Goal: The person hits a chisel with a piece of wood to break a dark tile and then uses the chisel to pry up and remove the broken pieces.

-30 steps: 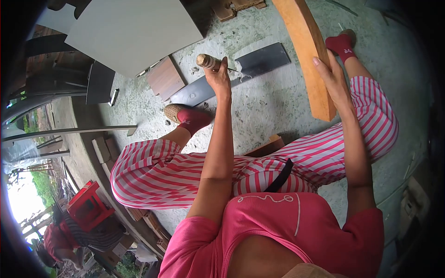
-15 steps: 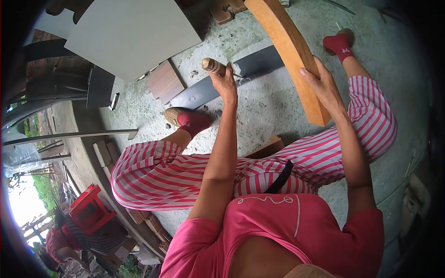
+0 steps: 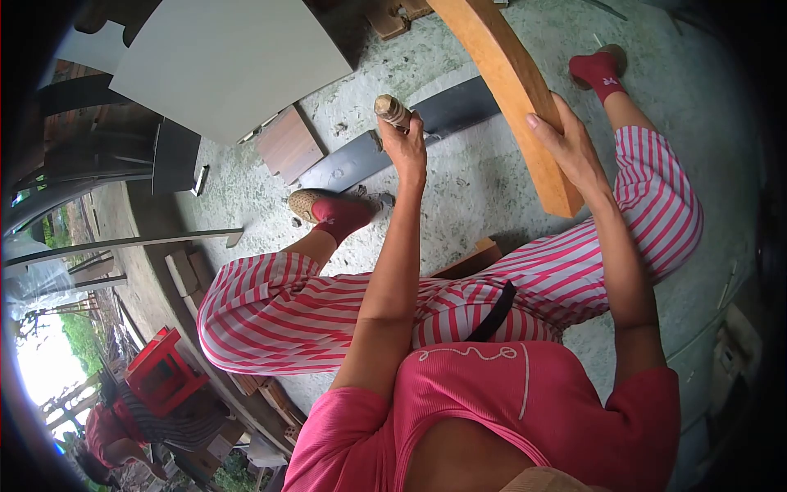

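Note:
My left hand [image 3: 402, 154] is closed round a wooden tool handle [image 3: 392, 110], whose end sticks up past my fingers. The rest of that tool is hidden. With my right hand [image 3: 572, 152] I grip the lower part of a long, curved orange-brown wooden piece [image 3: 512, 86], thumb on its face and fingers at its far edge. The piece leans up and leftward out of the top of the view. Beneath both hands a long dark board [image 3: 352, 161] lies on the floor between my feet.
A large pale panel [image 3: 234, 66] and a small brown board [image 3: 289, 145] lie at the upper left. Wooden scraps [image 3: 392, 20] lie at the top. A red plastic chair [image 3: 162, 373] and another person [image 3: 115, 430] are at the lower left.
My left hand has shifted slightly right and up with the tool, and the handle has tilted. The curved wooden piece and my right hand have moved very slightly up and left.

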Available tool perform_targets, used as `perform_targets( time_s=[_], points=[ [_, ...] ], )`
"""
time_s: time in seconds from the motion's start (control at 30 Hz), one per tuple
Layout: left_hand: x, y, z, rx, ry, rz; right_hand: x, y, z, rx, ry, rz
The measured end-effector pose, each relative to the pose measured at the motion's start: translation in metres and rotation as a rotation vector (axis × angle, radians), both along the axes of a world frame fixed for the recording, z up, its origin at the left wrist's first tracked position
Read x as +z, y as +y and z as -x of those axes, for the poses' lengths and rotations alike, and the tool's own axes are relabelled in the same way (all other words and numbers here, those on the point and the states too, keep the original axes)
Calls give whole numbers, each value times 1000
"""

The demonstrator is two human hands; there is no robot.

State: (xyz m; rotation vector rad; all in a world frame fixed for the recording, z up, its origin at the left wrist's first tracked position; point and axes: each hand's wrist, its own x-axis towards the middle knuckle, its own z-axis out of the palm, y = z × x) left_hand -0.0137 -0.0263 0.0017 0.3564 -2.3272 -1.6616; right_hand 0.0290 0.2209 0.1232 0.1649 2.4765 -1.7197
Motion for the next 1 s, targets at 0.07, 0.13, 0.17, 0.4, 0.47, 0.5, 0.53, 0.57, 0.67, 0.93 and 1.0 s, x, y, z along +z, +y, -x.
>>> perform_targets(
  time_s=[0.07,0.13,0.17,0.4,0.47,0.5,0.53,0.57,0.67,0.93,1.0],
  points=[
    [-4,-1,0,-2,-6,-37,-2,0,-1,3,9,-2],
    [3,0,-2,-6,-29,-45,-1,0,-1,3,2,-20],
    [6,1,-3,-10,-52,-52,0,0,-1,2,-4,-37],
    [-13,2,-4,-79,-34,46,14,-9,3,-3,67,-105],
    [-13,4,-6,-116,10,137,29,-14,7,11,180,-10],
    [-9,8,-8,-126,47,137,37,-17,8,17,181,-8],
    [-6,10,-8,-120,48,138,47,-21,8,24,258,30],
    [-2,11,-8,-131,44,156,52,-26,8,30,335,68],
    [0,15,-8,-130,32,187,48,-40,6,103,352,82],
    [-19,14,-13,-264,124,239,25,-48,5,438,-65,-287],
    [-13,16,-12,-244,113,253,41,-47,9,306,-34,-172]
  ],
)
